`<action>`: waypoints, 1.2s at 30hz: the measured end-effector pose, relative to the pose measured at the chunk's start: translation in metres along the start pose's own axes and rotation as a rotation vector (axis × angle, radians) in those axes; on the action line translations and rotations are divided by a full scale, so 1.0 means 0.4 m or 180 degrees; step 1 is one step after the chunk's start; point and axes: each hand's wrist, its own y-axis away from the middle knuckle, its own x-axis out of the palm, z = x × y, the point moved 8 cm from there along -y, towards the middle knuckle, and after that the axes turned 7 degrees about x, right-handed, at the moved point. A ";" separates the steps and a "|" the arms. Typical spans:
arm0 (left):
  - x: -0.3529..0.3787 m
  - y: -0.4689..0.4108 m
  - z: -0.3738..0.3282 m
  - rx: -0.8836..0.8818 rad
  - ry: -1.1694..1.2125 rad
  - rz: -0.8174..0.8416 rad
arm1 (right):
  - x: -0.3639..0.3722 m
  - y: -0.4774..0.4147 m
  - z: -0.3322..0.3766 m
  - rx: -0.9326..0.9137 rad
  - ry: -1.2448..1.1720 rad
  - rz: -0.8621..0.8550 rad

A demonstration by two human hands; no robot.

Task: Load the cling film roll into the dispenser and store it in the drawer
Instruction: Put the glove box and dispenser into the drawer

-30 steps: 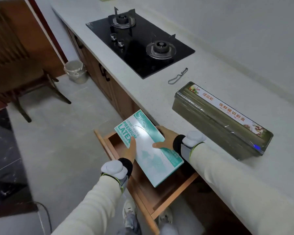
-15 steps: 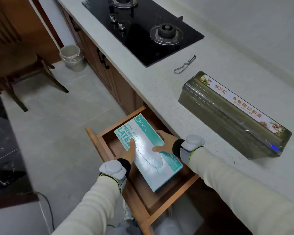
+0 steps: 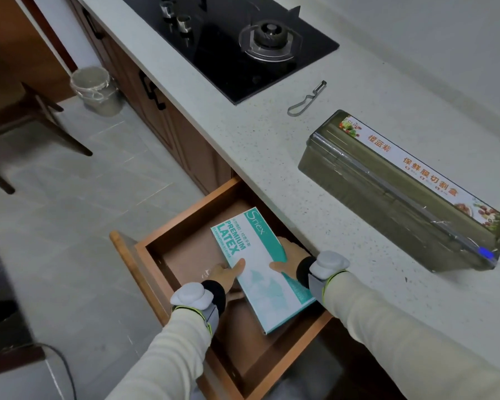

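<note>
Currently both hands, left hand [image 3: 225, 274] and right hand [image 3: 290, 255], are gripping the glove box [image 3: 260, 267] by its long edges inside the open drawer [image 3: 168, 223], likely clearing room; dispenser [image 3: 401, 194] is sitting on the worktop [image 3: 272, 145], well apart

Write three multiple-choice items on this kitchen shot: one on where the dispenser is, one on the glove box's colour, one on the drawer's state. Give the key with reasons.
1. Where is the dispenser?
A. in the drawer
B. on the counter
C. on the floor

2. What colour is the glove box?
A. red and black
B. yellow
C. teal and white

3. What state is the drawer in?
A. pulled open
B. shut
C. taken out and on the counter

Key: 1 B, it lies on the counter right of the peeler. 2 C, teal print on white. 3 A, its inside shows, with the left hand and right hand holding the box in it.
</note>
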 end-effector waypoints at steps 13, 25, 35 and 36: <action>0.084 -0.170 0.068 -0.0146 0.0387 -0.0304 | 0.053 -0.105 -0.067 0.0400 0.0913 -0.0409; 0.102 -0.246 0.069 -0.0035 0.0061 -0.0176 | 0.046 -0.133 -0.067 0.0044 0.0494 -0.0486; 0.129 -0.253 0.043 0.0025 -0.0216 -0.0064 | 0.047 -0.141 -0.089 0.0482 0.0112 -0.0488; 0.131 -0.252 0.042 0.0009 -0.0253 -0.0049 | 0.046 -0.141 -0.087 0.0418 0.0140 -0.0471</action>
